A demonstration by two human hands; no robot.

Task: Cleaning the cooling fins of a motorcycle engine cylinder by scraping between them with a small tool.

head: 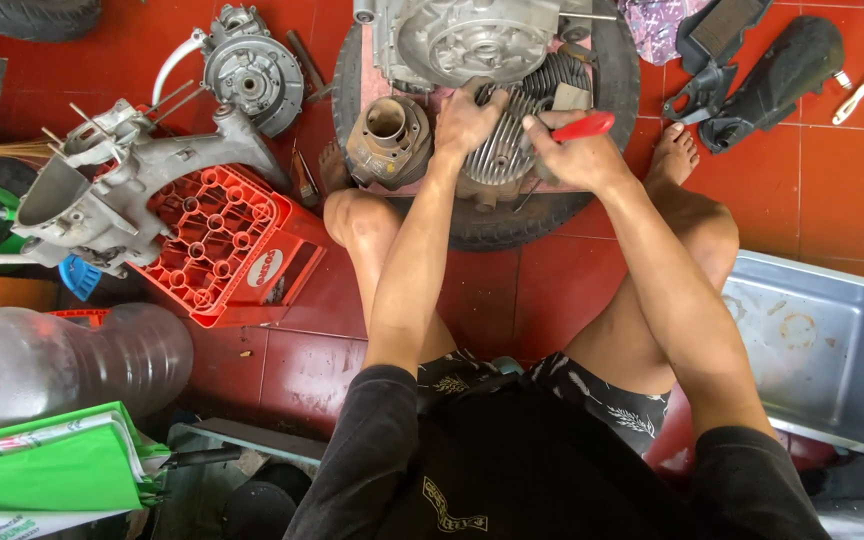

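Right hand (577, 155): fingers clenched around a red-handled tool (584, 126), whose handle projects toward the upper right of the frame; the working end is hidden behind the hand. Left hand (464, 122): fingers curled over the upper edge of a finned cylinder head (508, 140), pressing on it. The cylinder head lies in the upper centre of the frame, on top of a black tyre (512, 222) laid flat on the red tiled floor (552, 290). Just left of the cylinder head stands a cylinder barrel (389, 140), bore upward. Above both sits a grey engine casing (467, 40). A second crankcase (102, 195) rests on a red plastic crate (217, 240) at the left of the frame. A grey tray (822, 350) occupies the right edge
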